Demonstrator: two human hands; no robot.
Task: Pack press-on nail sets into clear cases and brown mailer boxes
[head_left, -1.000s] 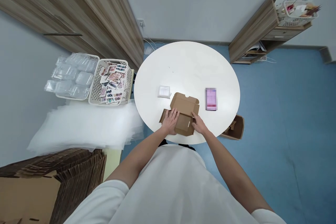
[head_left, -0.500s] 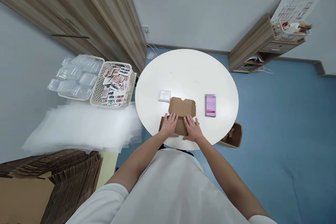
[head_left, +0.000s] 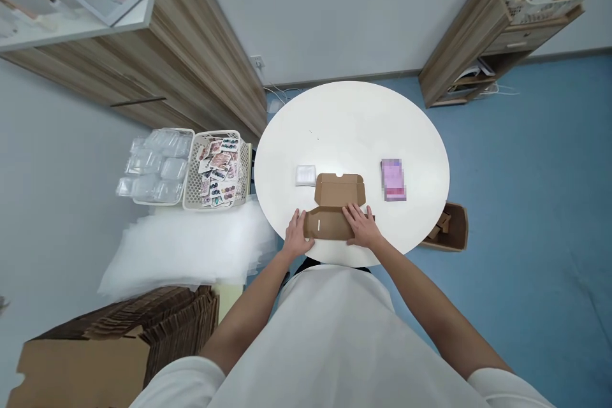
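Observation:
A brown cardboard box [head_left: 331, 224] lies partly folded at the near edge of the round white table [head_left: 354, 115], its lid flap [head_left: 340, 191] spread flat on the far side. My left hand [head_left: 297, 234] is at the box's left end, fingers stretched and apart, thumb near the front edge. Across the right end lies my right hand [head_left: 362, 227], fingers spread over the cardboard and thumb toward the front. A small white slot shows on the inside of the box. Just beyond it on the left is a clear plastic packet [head_left: 305, 175]. A pink-purple pack [head_left: 393, 180] sits farther right, its print blurred.
On my left are a basket of patterned cards [head_left: 190, 183], a basket of clear plastic cases [head_left: 160, 166], white translucent sheets [head_left: 186, 245] and stacked flat cardboard [head_left: 86, 363]. A bin [head_left: 458, 229] stands on the floor right of the table. Wooden cabinets [head_left: 205, 44] rise behind.
My left hand has moved left off the cardboard's middle to its left end, uncovering the slot. My right hand has shifted toward the right end. The camera view has turned slightly.

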